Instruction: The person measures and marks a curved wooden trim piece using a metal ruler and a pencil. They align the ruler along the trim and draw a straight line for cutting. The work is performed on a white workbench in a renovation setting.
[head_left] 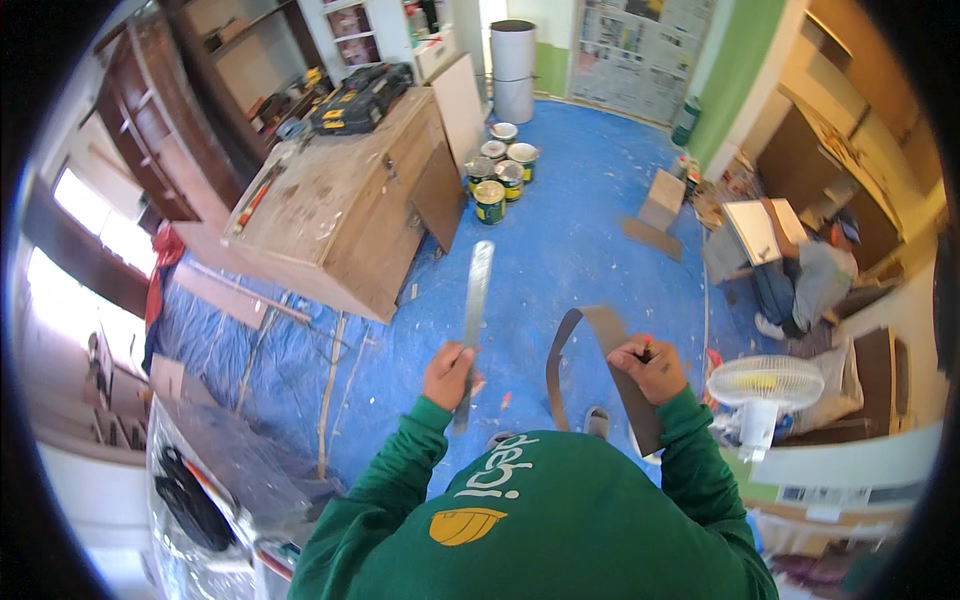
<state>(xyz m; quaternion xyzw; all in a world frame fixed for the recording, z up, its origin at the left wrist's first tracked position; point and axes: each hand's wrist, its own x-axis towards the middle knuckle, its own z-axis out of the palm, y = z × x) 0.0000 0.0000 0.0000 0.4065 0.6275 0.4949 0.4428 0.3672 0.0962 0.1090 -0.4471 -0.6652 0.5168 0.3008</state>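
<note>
My left hand [451, 376] is closed around a silvery metal ruler [480, 285], which stands roughly upright in front of me with its lower end below my fist. Held in my right hand [655, 370] is a long, thin brown strip [556, 365], like edging or laminate. It bends over in a loop above the hand, one end hanging toward my feet and the other running down past my wrist. Something small, dark and orange shows at my right fingers, too little of it to name. Ruler and strip are apart.
Blue sheeting [570, 210] covers the floor. A large wooden chest [330, 240] bears a black tool case [362, 97]. Several paint cans [489, 202] stand beside it. To the right are a white fan [765, 382] and a crouching person [815, 285] with a pale board [752, 232].
</note>
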